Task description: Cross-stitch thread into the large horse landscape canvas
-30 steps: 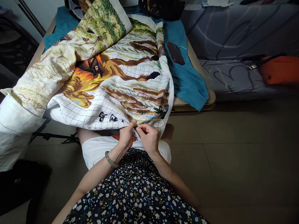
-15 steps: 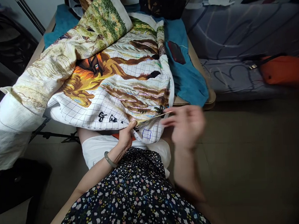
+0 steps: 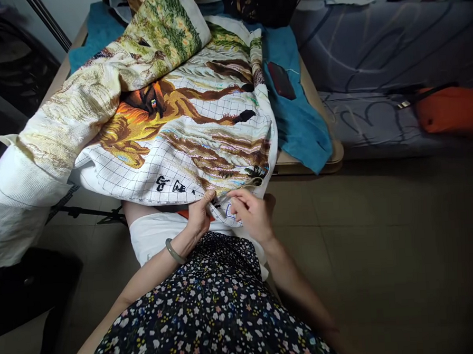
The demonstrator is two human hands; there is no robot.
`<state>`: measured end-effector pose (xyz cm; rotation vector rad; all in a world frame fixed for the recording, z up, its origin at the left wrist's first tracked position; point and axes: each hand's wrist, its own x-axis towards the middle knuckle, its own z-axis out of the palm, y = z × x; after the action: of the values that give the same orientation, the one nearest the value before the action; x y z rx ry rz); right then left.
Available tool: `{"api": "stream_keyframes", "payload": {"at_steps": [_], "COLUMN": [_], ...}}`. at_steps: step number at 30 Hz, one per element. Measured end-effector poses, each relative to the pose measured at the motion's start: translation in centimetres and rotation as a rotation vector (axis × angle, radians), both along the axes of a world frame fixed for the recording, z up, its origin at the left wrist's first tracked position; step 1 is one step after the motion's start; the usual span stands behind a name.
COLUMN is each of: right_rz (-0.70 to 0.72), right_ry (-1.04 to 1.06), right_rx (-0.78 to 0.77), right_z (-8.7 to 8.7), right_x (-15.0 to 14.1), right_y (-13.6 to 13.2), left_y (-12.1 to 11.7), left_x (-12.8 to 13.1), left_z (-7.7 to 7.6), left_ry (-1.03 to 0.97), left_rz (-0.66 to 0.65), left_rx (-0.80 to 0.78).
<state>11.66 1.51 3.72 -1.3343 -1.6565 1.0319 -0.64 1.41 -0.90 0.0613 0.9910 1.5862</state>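
A large cross-stitch cloth [image 3: 203,152], partly embroidered with a brown-and-orange horse on a printed grid, drapes across my lap. My left hand [image 3: 199,216] is closed on its near edge, thumb on top and fingers underneath. Just to the right, my right hand [image 3: 252,213] pinches at the cloth's lower corner, thumb and forefinger together. A pale thread [image 3: 256,182] curls in a loose loop behind those fingers. Any needle at the fingertips is too small to make out. Black stitched characters [image 3: 178,186] lie left of my left thumb.
The rolled part of the cloth [image 3: 78,111] extends to the left. Beneath the work, a teal cover [image 3: 297,126] lies over a bench-like surface, with a dark phone [image 3: 281,80] on it. An orange bag [image 3: 451,110] sits at the right by a grey patterned sofa [image 3: 356,49].
My right hand has come left and down, from pulling the thread taut out to the right, back to the cloth's corner. The thread now hangs slack in a loop. My left hand stays put.
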Motion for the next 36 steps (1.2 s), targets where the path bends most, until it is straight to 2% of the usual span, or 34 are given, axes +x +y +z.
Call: {"api": "stream_keyframes", "payload": {"at_steps": [2, 6, 17, 24, 26, 32, 36], "right_rz": [0.036, -0.004, 0.009, -0.031, -0.052, -0.072, -0.112], "right_ry": [-0.062, -0.162, -0.252, -0.438, -0.383, 0.059, 0.152], "right_rx": [-0.002, 0.05, 0.134, 0.214, 0.172, -0.051, -0.108], "right_z": [-0.7, -1.2, -0.7, -0.3, -0.6, -2.1, -2.6], "right_x": [-0.6, -1.0, -1.0, -2.1, -2.4, -2.7, -2.9], "right_y": [0.1, 0.2, 0.5, 0.3, 0.2, 0.0, -0.2], "left_y": [0.0, 0.1, 0.0, -0.1, -0.1, 0.5, 0.7], "left_x": [0.0, 0.0, 0.0, 0.1, 0.0, -0.1, -0.1], "left_z": [0.1, 0.1, 0.0, 0.1, 0.2, 0.5, 0.7], "left_ry": [0.023, 0.031, 0.034, 0.052, 0.041, 0.087, 0.139], "left_rz": [0.012, 0.032, 0.022, 0.026, 0.012, 0.019, 0.038], "left_rx": [0.019, 0.046, 0.067, 0.107, 0.086, 0.088, 0.089]}}
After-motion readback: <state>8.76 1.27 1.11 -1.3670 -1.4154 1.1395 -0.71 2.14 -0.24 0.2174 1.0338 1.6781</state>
